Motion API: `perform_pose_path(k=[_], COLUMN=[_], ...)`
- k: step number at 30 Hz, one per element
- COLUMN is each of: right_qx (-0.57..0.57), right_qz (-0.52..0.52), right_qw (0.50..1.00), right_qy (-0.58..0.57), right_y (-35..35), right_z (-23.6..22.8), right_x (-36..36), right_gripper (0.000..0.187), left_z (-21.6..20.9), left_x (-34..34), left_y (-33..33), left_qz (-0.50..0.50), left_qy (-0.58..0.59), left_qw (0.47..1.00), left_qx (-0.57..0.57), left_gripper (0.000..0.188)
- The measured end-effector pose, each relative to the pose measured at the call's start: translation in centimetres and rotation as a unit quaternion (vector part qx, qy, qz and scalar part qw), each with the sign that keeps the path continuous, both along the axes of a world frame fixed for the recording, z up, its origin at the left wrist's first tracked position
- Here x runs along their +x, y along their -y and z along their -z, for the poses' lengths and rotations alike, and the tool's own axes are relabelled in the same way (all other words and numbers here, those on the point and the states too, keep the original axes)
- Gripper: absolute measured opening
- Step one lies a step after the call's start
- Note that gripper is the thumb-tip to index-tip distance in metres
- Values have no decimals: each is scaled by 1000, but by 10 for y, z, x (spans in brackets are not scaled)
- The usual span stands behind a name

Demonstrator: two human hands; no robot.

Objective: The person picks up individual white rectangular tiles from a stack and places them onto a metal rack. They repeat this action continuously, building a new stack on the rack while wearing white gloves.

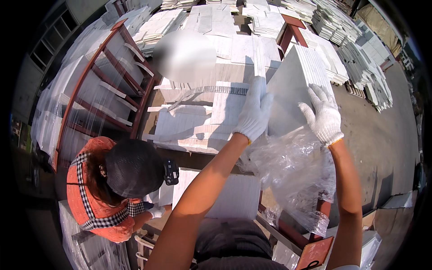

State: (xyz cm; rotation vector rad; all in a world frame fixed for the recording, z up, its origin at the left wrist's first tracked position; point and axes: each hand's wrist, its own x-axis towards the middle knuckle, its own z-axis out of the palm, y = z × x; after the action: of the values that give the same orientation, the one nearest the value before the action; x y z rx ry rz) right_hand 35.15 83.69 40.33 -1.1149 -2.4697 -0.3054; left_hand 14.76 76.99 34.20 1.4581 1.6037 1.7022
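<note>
Both my hands wear white knit gloves. My left hand (254,111) lies with fingers stretched along a narrow row of white stone slabs (259,56) standing on edge. To its right, my right hand (321,114) rests with fingers spread on the upper edges of a thick stack of white slabs (292,85), which stands upright and slightly tilted. Crumpled clear plastic wrap (288,162) hangs around the lower part of that stack, below and between my hands. Neither hand is closed around anything; the palms are hidden.
A co-worker in an orange top and dark cap (135,168) bends at the left. A red metal frame (90,67) holds wrapped slabs behind them. Low slab piles (180,123) fill the middle; further stacks (333,27) stand at the back. A blurred pale patch hides part of the scene.
</note>
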Motion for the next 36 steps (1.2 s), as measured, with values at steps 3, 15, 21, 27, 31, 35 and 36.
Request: perform_pose_path(k=[3,15,21,27,31,35,36], right_qx=[7,-50,-314,-121,-100,-115,-115], right_qz=[3,-13,-133,4,27,16,14], right_qw=[1000,999,932,979,984,981,981], right_qy=[0,1,-126,-164,-145,-156,-157], right_y=[1,16,-8,-36,-36,-36,-36], right_z=[2,-1,-23,-2,13,13,13], right_x=[1,-29,5,48,49,46,47], right_gripper=[55,62,56,43,42,43,43], left_z=[2,-15,-12,-20,-12,-22,-22], left_x=[4,19,17,26,23,21,22], left_y=[-2,-4,-4,-5,-10,-5,-5], left_qz=[-24,-49,-52,-31,-11,48,53], left_qy=[-14,-93,-94,-64,-34,33,49], left_qw=[999,994,994,997,999,997,997], left_qx=[28,-26,-16,-35,-4,-42,-33], left_gripper=[42,47,46,43,46,35,28])
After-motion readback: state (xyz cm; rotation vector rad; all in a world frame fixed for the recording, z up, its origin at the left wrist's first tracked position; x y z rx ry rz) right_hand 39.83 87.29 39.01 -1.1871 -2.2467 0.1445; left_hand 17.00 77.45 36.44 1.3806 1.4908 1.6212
